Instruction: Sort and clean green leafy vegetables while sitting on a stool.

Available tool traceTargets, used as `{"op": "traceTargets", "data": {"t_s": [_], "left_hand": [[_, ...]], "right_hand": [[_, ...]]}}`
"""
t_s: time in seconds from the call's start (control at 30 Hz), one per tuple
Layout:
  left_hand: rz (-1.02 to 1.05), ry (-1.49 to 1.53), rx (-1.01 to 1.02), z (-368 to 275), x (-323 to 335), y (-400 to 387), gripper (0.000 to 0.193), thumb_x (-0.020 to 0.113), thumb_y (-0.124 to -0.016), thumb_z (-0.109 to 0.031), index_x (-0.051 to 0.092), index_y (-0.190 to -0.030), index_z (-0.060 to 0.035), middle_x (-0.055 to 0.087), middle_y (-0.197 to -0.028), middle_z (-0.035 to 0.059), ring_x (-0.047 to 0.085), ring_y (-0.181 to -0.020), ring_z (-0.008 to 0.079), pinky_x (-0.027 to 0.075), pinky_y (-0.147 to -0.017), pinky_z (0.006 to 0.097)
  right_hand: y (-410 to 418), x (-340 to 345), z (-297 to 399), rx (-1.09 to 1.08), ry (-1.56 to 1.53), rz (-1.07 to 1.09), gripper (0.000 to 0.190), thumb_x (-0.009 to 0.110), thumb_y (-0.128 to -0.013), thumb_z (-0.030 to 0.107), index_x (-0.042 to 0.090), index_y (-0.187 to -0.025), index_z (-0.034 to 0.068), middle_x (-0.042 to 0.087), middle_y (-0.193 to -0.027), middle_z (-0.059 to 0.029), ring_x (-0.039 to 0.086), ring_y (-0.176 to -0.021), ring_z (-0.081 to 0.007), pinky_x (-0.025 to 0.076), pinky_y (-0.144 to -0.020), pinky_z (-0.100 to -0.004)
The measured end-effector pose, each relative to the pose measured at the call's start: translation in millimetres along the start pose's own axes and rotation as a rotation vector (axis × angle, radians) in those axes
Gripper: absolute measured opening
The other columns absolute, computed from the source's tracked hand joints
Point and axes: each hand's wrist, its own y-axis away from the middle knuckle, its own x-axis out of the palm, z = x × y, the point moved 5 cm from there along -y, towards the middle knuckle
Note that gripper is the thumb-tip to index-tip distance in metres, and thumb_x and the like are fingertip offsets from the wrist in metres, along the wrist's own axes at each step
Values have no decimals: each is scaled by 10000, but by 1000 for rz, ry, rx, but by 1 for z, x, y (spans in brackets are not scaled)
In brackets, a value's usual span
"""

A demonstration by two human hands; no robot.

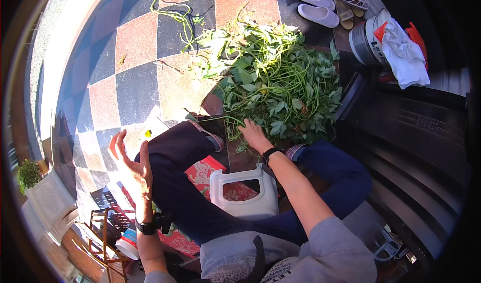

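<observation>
A large heap of leafy green vines (285,76) with long thin stems lies on the checkered floor in front of me. My right hand (256,135), a black band on its wrist, reaches to the near edge of this heap. Its fingertips are closed on a green vine stem (221,118) that runs out to the left. Raised above my left knee, my left hand (131,166) holds nothing, its fingers spread apart. Between my legs is a white plastic piece (244,206) with a large cut-out.
Loose vines (184,18) trail beyond the heap. White slip-on shoes (317,14) and brown sandals (345,10) sit at the far right, near a bucket (362,42) with a white bag (404,54) on it. A black ribbed panel (417,144) borders my right. Red patterned material (204,174) lies below me.
</observation>
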Motion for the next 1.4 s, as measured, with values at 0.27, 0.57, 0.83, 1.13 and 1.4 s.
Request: {"op": "traceTargets", "data": {"t_s": [0.27, 0.57, 0.83, 1.13, 1.4], "left_hand": [[-34, 26, 79, 0, 11, 1, 382, 612, -743, -100, 441, -1082, -56, 442, -1066, 151, 434, -1023, 289, 345, -885, 401], [-65, 95, 135, 5, 18, 2, 368, 604, -742, -92, 443, -1069, -44, 447, -1057, 158, 440, -1004, 303, 332, -884, 409], [-58, 159, 147, 7, 15, 6, 363, 602, -738, -72, 449, -1067, -61, 440, -1061, 157, 449, -991, 292, 399, -804, 397], [-8, 99, 89, -15, 13, 1, 310, 568, -771, -80, 464, -1062, -58, 440, -1071, 149, 454, -999, 272, 394, -847, 390], [-5, 134, 94, -10, 18, 1, 320, 578, -759, -78, 468, -1058, -53, 462, -1042, 147, 470, -973, 271, 407, -811, 383]], "right_hand": [[5, -17, 3, -196, 13, -204, 136, 518, -637, 0, 526, -772, 14, 462, -824, -98, 490, -841, -257, 452, -678, -339], [59, -137, 37, -322, -474, -225, 163, 563, -768, 141, 509, -708, 0, 437, -665, -111, 494, -648, -256, 397, -589, -335], [52, -169, -48, 229, -874, 7, 198, 427, -802, 158, 576, -811, 27, 515, -564, -71, 519, -525, -152, 427, -551, -290], [-28, -149, -117, 169, -39, -586, 190, 512, -767, 103, 581, -944, 93, 462, -967, -128, 449, -943, -305, 361, -792, -420], [-11, -127, -114, 67, -170, -33, 170, 481, -780, 129, 541, -896, 21, 450, -895, -164, 483, -857, -340, 391, -746, -385]]}}
